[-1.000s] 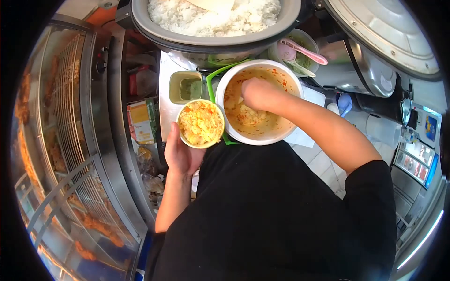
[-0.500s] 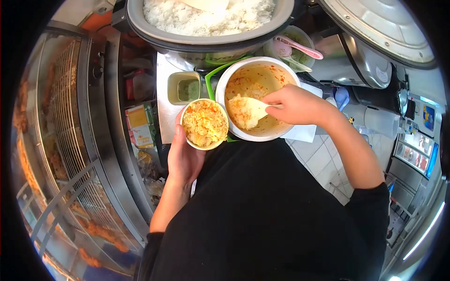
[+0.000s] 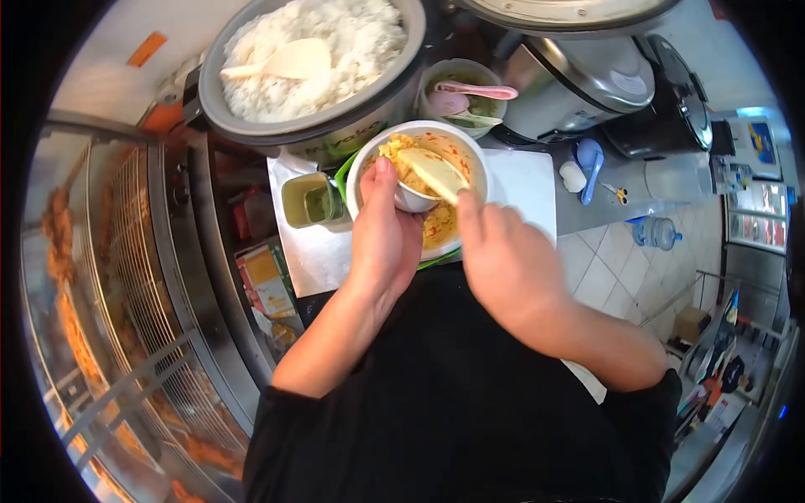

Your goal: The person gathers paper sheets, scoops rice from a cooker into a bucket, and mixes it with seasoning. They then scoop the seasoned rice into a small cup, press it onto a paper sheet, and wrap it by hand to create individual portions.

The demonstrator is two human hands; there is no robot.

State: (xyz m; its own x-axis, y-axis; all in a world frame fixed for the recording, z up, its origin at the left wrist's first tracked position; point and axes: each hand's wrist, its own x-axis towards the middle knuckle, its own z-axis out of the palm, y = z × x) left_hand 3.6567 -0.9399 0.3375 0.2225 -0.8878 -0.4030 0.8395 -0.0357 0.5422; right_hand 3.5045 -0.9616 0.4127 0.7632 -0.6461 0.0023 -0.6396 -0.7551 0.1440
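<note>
Shifted over the white pot (image 3: 478, 180) since earlier, the cup (image 3: 414, 199) sits gripped in the left hand's (image 3: 386, 230) fingers; the right hand's (image 3: 511, 264) fingers clasp the paddle (image 3: 436, 173), its blade at the cup's top.

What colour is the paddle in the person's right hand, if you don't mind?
The paddle is pale creamy yellow, clearest in the head view.

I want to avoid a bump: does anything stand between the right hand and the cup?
Only the paddle, which the right hand holds, its blade at the cup in the left hand; nothing else visible stands between them.
</note>
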